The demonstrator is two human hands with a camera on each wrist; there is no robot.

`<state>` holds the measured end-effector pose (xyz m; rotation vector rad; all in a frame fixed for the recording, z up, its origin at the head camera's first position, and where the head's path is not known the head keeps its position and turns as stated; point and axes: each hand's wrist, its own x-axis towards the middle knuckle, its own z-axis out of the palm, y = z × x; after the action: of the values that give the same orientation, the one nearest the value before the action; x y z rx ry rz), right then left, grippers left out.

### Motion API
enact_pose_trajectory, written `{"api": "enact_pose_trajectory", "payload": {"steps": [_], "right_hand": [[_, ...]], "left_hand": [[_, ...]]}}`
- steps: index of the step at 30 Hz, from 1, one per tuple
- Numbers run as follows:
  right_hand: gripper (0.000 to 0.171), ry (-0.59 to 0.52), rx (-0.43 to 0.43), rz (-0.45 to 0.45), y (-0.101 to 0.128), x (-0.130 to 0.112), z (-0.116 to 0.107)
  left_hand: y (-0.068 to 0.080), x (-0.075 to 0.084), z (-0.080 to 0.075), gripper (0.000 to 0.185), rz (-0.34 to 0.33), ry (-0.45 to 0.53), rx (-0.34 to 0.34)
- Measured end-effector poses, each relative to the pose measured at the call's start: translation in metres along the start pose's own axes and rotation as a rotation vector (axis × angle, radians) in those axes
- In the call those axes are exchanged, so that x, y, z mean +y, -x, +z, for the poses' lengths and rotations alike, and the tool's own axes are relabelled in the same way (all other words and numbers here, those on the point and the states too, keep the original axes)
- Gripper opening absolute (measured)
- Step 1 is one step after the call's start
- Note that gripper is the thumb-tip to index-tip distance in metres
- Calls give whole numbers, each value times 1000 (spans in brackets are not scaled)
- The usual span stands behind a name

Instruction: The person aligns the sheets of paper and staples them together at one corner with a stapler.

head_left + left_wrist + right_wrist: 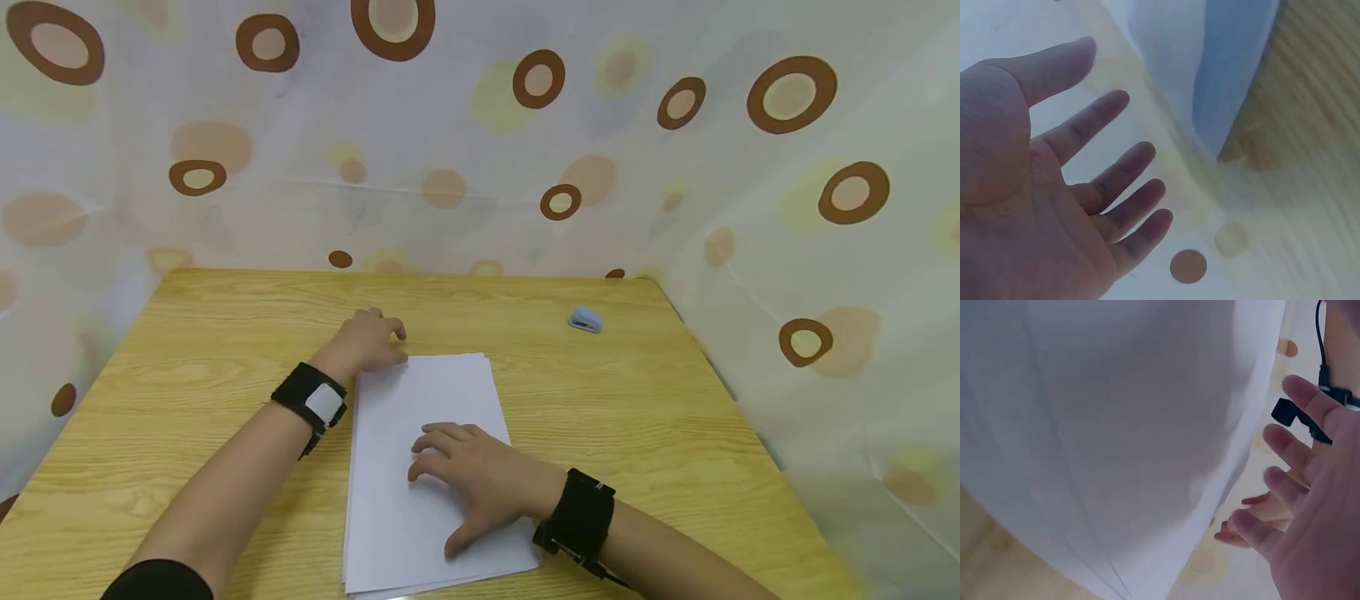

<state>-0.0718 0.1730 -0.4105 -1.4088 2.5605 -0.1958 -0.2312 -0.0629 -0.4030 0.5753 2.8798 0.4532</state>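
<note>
A stack of white paper sheets lies lengthwise on the wooden table, its edges slightly uneven. At the far left corner of the stack, my left hand has its thumb side by the paper edge. The left wrist view shows that hand with fingers loosely extended and nothing in them, the paper beside it. Over the near half of the stack is my right hand, fingers spread and slightly bent. In the right wrist view the right hand holds nothing, and the paper fills much of the picture.
A small light-blue stapler sits at the far right of the wooden table. Behind and beside the table hangs a white cloth with brown and peach circles. Black bands wrap both wrists.
</note>
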Motion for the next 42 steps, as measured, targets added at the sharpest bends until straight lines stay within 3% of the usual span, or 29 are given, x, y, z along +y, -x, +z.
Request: {"api": "enact_pose_trajectory", "payload": {"steps": [6, 14, 22, 32, 42], "right_hand": [[95, 11, -51, -77, -3, -10, 2], [96, 49, -121, -119, -1, -23, 8], [90, 40, -137, -131, -1, -29, 11], [80, 90, -92, -119, -4, -31, 11], [80, 80, -100, -105, -4, -32, 3]], "left_hand": [[-6, 11, 8, 35, 56, -26, -20], [-4, 18, 12, 34, 32, -3, -56], [-2, 23, 14, 21, 51, 18, -19], [1, 30, 12, 20, 24, -1, -22], [3, 30, 11, 24, 9, -9, -26]]}}
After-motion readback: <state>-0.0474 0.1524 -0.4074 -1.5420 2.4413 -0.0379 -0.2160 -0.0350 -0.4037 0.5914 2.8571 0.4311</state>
